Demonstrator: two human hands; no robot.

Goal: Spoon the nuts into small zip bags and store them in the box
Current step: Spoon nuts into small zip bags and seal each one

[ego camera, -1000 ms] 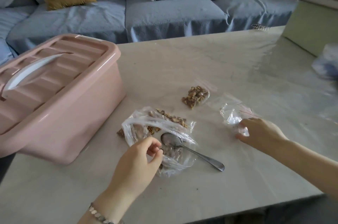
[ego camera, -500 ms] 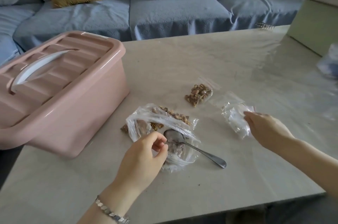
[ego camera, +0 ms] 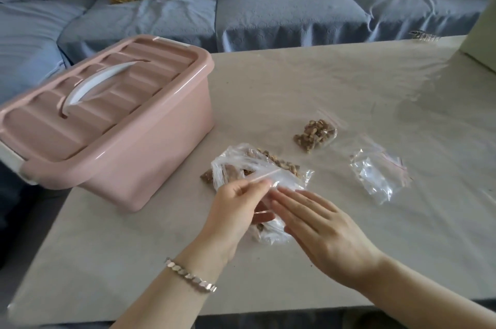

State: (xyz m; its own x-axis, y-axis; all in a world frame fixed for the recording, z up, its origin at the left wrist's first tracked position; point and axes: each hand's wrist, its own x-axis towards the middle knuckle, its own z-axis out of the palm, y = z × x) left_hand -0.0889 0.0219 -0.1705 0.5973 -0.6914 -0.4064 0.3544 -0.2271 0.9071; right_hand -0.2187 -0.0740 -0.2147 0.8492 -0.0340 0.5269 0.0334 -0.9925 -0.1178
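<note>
A large clear plastic bag of nuts (ego camera: 257, 167) lies on the table in front of me, its mouth crumpled. My left hand (ego camera: 236, 205) pinches the bag's near rim between thumb and fingertips. My right hand (ego camera: 322, 229) lies over the bag's near end with straight fingers that touch the plastic beside my left fingertips. The spoon is hidden under my hands. A small zip bag filled with nuts (ego camera: 315, 134) lies further back. Empty small zip bags (ego camera: 378, 173) lie crumpled to the right. The pink storage box (ego camera: 120, 140) stands at the left with its lid closed.
The pale table (ego camera: 335, 81) has a thin clear film over its top. A blue sofa (ego camera: 281, 14) with cushions runs behind it. A pale green box (ego camera: 480, 44) stands at the far right edge, with a hair clip (ego camera: 425, 36) near it.
My right hand has let go of the empty zip bags and moved left onto the large nut bag. My left hand has lifted the bag's rim. The spoon is covered now.
</note>
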